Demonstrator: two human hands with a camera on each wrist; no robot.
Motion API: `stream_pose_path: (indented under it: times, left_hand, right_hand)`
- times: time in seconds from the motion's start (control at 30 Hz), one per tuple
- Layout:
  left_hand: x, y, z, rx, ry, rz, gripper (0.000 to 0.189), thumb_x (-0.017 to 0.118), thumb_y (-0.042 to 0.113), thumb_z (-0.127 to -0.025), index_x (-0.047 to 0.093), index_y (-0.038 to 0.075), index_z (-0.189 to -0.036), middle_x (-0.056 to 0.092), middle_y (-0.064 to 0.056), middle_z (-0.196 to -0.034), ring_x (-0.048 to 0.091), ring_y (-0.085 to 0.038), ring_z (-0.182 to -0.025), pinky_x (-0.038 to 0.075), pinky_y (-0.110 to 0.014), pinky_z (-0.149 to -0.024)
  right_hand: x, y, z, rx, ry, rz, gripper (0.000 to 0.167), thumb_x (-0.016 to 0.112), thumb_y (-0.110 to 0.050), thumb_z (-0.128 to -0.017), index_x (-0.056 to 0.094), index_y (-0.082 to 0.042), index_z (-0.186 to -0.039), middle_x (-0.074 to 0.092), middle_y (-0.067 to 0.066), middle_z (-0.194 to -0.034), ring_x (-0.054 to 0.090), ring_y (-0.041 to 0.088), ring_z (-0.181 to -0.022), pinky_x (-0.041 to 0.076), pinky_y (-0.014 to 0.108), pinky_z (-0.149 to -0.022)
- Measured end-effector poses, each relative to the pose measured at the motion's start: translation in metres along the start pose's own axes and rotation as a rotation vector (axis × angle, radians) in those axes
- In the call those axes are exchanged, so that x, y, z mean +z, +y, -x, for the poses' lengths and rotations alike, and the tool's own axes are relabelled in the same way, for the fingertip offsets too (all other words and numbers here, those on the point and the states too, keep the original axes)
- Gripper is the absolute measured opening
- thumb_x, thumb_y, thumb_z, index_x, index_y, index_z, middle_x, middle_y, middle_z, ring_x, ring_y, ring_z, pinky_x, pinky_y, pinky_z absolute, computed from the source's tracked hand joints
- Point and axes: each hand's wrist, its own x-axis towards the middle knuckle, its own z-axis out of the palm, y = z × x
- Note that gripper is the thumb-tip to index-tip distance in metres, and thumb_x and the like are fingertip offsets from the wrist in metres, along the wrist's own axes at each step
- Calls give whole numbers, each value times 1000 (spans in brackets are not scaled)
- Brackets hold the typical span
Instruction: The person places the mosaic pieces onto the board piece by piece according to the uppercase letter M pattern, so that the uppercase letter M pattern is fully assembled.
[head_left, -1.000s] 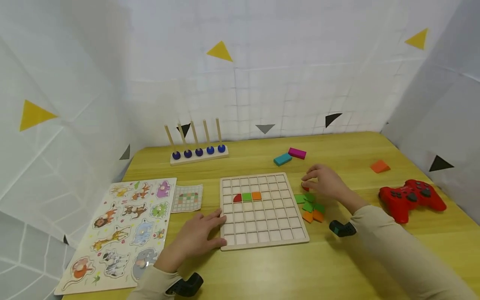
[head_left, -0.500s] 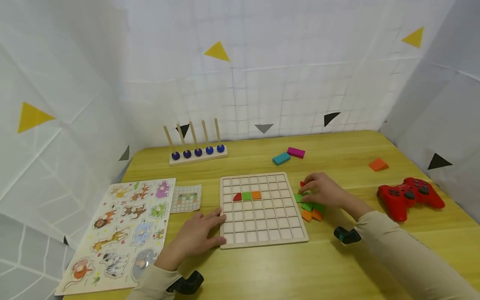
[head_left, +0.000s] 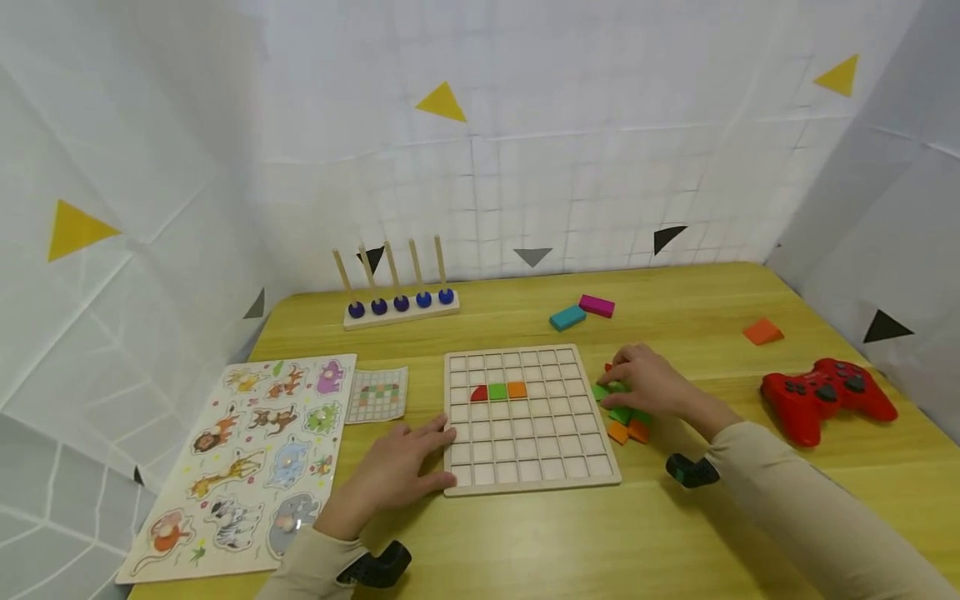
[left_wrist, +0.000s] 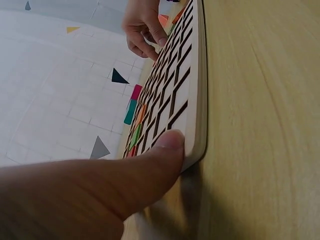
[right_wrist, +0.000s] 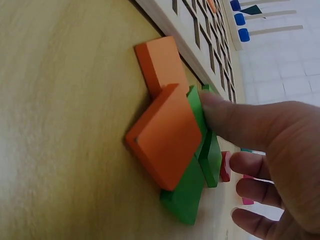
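Note:
A pale wooden grid board (head_left: 536, 479) lies in front of me, with a red quarter-round tile (head_left: 479, 393), a green tile (head_left: 498, 392) and an orange tile (head_left: 517, 390) in one row. My left hand (head_left: 393, 468) rests at its left side; the thumb (left_wrist: 170, 141) presses on the rim in the left wrist view. My right hand (head_left: 652, 382) is over a small pile just right of the board. There, its thumb touches a green tile (right_wrist: 197, 112), the other fingers apart from the thumb. Orange tiles (right_wrist: 167, 135) lie in front, and a red piece (right_wrist: 226, 166) lies behind.
Left of the board are a pattern card (head_left: 377, 396) and an animal puzzle board (head_left: 255, 450). A pegged bead stand (head_left: 401, 310) is at the back. Teal (head_left: 567, 317) and magenta blocks (head_left: 597, 306), a red game controller (head_left: 825, 396) and an orange piece (head_left: 763, 332) are farther right.
My right hand has moved from the red piece slightly toward me, onto the green tiles. The left hand has stayed at the board's edge.

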Motion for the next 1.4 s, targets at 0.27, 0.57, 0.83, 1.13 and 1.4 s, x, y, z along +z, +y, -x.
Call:
stream_pose_path:
  times: [0.27, 0.57, 0.83, 1.13, 1.4]
  left_hand:
    - [1, 0, 0, -5, -10, 1, 61, 71, 44, -87, 57, 16, -140, 47, -7, -153, 51, -22, -96, 38, -33, -75]
    - [0, -2, 1, -24, -6, 8, 61, 72, 43, -86, 57, 16, -139, 47, -6, -153, 49, -20, -94, 36, -31, -74]
    - [1, -1, 0, -10, -20, 33, 60, 71, 42, -88, 57, 16, -140, 46, -8, -153, 50, -22, -96, 34, -31, -73]
    - [0, 2, -1, -18, -25, 33, 61, 71, 43, -88, 57, 17, -140, 46, -7, -154, 48, -20, -93, 33, -30, -72]
    - [-1, 2, -1, -22, -17, 29, 61, 71, 43, -87, 57, 18, -140, 46, -6, -154, 43, -16, -87, 31, -28, -70]
  right_hand:
    - [2, 2, -2, 28, 23, -22, 22, 81, -30, -80, 79, -13, -94, 63, 6, -97, 52, 24, -92, 44, 40, -78]
    - [2, -17, -19, -39, 162, -54, 19, 82, -26, -79, 78, -11, -90, 66, 4, -93, 57, 22, -87, 47, 42, -79]
    - [18, -48, -45, -164, 139, -94, 20, 80, -25, -82, 80, -11, -95, 65, 2, -90, 53, 15, -82, 43, 31, -73]
    - [27, -56, -54, -230, 140, -23, 20, 80, -24, -81, 80, -10, -96, 66, 3, -89, 54, 17, -80, 43, 29, -70]
    - [28, -54, -57, -221, 135, -17, 26, 79, -24, -83, 79, -8, -103, 67, 5, -92, 56, 18, -81, 44, 30, -69]
